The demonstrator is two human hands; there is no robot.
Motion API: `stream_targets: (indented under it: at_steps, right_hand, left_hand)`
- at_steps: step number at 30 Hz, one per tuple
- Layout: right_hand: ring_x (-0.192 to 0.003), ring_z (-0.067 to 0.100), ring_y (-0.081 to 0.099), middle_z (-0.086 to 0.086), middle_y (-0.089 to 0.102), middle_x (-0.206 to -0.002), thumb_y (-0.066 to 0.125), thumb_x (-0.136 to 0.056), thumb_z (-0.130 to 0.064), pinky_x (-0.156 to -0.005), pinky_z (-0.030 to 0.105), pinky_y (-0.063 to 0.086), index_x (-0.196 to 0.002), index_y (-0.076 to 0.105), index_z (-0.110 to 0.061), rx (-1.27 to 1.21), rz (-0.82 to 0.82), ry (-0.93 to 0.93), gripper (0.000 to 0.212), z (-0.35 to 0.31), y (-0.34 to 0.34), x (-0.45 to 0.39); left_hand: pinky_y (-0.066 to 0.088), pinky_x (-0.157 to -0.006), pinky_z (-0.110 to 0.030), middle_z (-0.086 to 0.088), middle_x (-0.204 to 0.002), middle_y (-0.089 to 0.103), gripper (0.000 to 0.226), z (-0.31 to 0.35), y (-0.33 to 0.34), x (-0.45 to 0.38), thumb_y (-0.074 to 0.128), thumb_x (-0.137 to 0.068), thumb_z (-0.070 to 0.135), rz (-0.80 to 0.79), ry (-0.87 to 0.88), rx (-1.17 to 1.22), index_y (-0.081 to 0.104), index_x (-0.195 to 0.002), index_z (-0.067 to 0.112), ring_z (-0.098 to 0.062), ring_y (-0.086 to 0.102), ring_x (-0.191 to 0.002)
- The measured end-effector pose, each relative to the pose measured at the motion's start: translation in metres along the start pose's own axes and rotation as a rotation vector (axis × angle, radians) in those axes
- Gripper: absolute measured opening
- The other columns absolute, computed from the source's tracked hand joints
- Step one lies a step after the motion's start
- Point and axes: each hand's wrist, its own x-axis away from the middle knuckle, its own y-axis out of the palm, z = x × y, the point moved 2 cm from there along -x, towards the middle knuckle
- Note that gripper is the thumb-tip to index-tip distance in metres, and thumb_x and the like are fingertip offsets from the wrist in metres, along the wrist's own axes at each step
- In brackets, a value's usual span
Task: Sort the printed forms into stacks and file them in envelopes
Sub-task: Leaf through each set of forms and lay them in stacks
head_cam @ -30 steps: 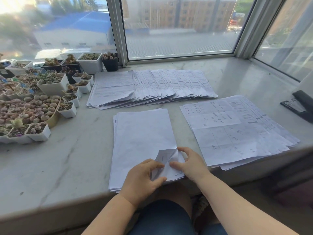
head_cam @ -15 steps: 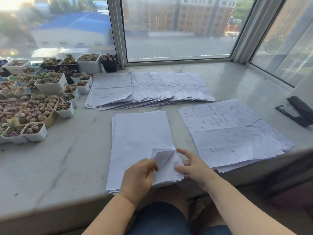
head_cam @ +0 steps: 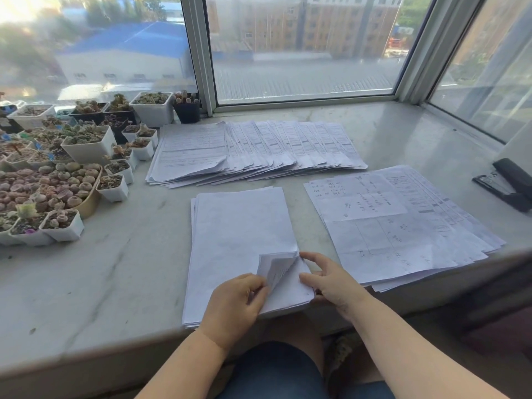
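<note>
A stack of face-down white sheets [head_cam: 236, 237] lies on the marble sill in front of me. Its near right corner [head_cam: 277, 267] is peeled up and folded back, showing print underneath. My left hand [head_cam: 234, 306] pinches that lifted corner from the left. My right hand [head_cam: 331, 280] rests at the stack's near right edge with its fingers spread, fingertips touching the corner. A fanned row of printed forms [head_cam: 253, 151] lies behind the stack. Another fanned pile of forms with handwriting [head_cam: 394, 223] lies to the right.
Many small white pots of succulents [head_cam: 86, 145] and a tan tray of round plants [head_cam: 51, 185] crowd the left of the sill. A black stapler [head_cam: 506, 184] sits at the far right. Windows rise behind the sill. My knees are under its front edge.
The top sheet's corner stays lifted; my right hand let go of it and drew back to the stack's edge, then its fingers spread. The left hand keeps the corner.
</note>
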Motion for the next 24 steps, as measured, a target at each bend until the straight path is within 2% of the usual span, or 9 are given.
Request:
stream_targets:
  at_steps: [2,5,8,10,13,17,21,24]
  right_hand:
    - [-0.093,0.021,0.070,0.008,0.072,-0.102,0.059,-0.093,-0.011,-0.083,0.034,0.059,-0.129,0.048,-0.033,-0.028,-0.037,0.011,0.043,0.000,-0.002,0.003]
    - [-0.091,0.020,0.070,0.008,0.071,-0.100,0.061,-0.091,-0.010,-0.081,0.032,0.059,-0.125,0.049,-0.033,0.000,-0.051,0.025,0.042,-0.001,-0.004,0.007]
    - [-0.072,0.015,0.064,0.004,0.065,-0.085,0.063,-0.089,-0.014,-0.068,0.027,0.055,-0.108,0.059,-0.025,0.246,0.212,-0.088,0.022,-0.006,-0.011,0.004]
    - [-0.055,0.011,0.058,0.004,0.063,-0.073,0.062,-0.088,-0.015,-0.058,0.026,0.049,-0.090,0.065,-0.016,0.214,0.323,-0.159,0.004,-0.014,-0.014,0.002]
    - [-0.051,0.010,0.063,0.005,0.069,-0.065,0.061,-0.091,-0.019,-0.051,0.023,0.051,-0.082,0.067,-0.008,0.033,0.171,-0.038,0.016,-0.023,-0.008,0.000]
    - [-0.057,0.015,0.070,0.011,0.074,-0.070,0.057,-0.093,-0.045,-0.047,0.021,0.052,-0.085,0.067,-0.002,0.009,0.025,0.230,0.045,-0.025,0.005,-0.003]
    - [-0.050,0.011,0.066,0.007,0.071,-0.062,0.062,-0.091,-0.041,-0.043,0.018,0.050,-0.083,0.067,-0.003,0.031,0.015,0.283,0.039,-0.022,0.011,-0.009]
    - [-0.052,0.012,0.067,0.008,0.073,-0.067,0.061,-0.091,-0.045,-0.043,0.019,0.049,-0.085,0.069,-0.004,0.009,0.016,0.311,0.042,-0.020,0.011,-0.011]
  left_hand:
    - [0.029,-0.054,-0.009,0.012,-0.065,0.053,0.016,0.001,0.003,0.001,0.062,-0.089,0.023,0.029,-0.044,0.006,0.062,-0.072,0.024,-0.008,0.044,-0.059]
    - [0.030,-0.051,-0.012,0.012,-0.055,0.045,0.026,0.002,0.007,0.000,0.065,-0.087,0.022,0.075,-0.125,0.052,0.054,-0.064,0.028,-0.009,0.044,-0.056]
    - [0.030,-0.052,-0.022,0.008,-0.051,0.041,0.035,0.002,0.008,-0.002,0.066,-0.086,0.022,0.081,-0.190,0.106,0.046,-0.057,0.024,-0.009,0.040,-0.054]
    - [0.028,-0.052,-0.024,0.006,-0.050,0.037,0.041,0.002,0.008,-0.002,0.067,-0.085,0.021,0.090,-0.218,0.133,0.040,-0.053,0.023,-0.009,0.036,-0.052]
    - [0.028,-0.052,-0.025,0.004,-0.052,0.042,0.040,0.003,0.007,-0.002,0.068,-0.084,0.024,0.094,-0.243,0.138,0.040,-0.054,0.021,-0.010,0.037,-0.052]
    - [0.029,-0.051,-0.025,0.005,-0.052,0.044,0.040,0.003,0.008,0.000,0.070,-0.082,0.026,0.095,-0.253,0.128,0.041,-0.054,0.023,-0.010,0.039,-0.053]
    - [0.029,-0.051,-0.022,0.005,-0.055,0.048,0.035,0.001,0.010,0.001,0.070,-0.082,0.029,0.070,-0.234,0.102,0.046,-0.057,0.023,-0.009,0.042,-0.054]
    - [0.026,-0.050,-0.016,0.009,-0.054,0.045,0.040,0.001,0.011,-0.001,0.068,-0.083,0.033,0.049,-0.207,0.047,0.040,-0.055,0.027,-0.007,0.042,-0.055]
